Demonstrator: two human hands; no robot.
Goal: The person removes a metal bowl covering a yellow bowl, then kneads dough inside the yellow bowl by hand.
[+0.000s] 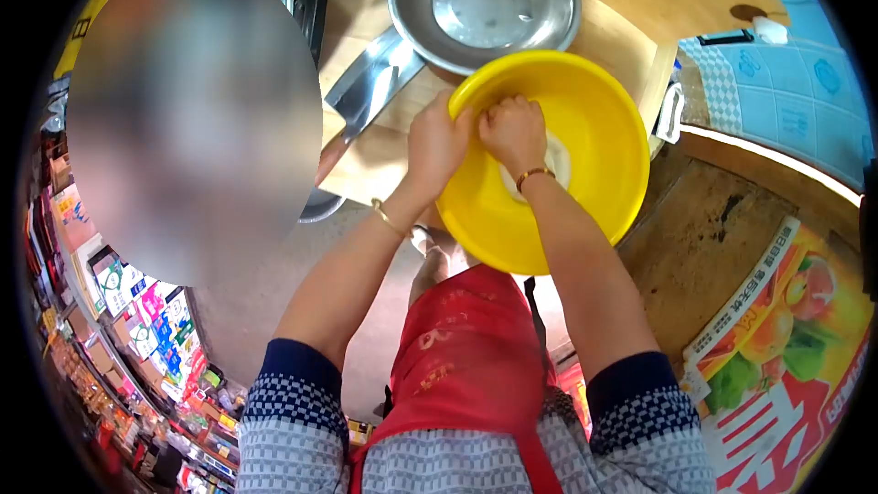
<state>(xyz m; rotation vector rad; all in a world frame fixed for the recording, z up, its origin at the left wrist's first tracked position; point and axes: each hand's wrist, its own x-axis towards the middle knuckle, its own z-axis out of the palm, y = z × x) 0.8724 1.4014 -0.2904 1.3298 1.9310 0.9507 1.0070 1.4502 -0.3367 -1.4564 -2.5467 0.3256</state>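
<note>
A yellow basin (604,155) is tilted slightly at the edge of a wooden table. My left hand (439,142) grips its left rim, the thumb over the edge. Inside the basin my right hand (514,133) is closed in a fist, knuckles toward the inner left wall. Under that wrist, on the basin's bottom, lies a pale smooth mass (556,163) that looks like dough, partly covered by my hand and forearm. Whether the fist holds any of it is hidden.
Behind the basin stands a steel bowl (549,9). A broad-bladed cleaver (377,80) lies on the wooden table (352,5) to its left. A printed fruit carton (777,348) is at the lower right. Crowded goods (151,325) line the left, beside a large blurred area.
</note>
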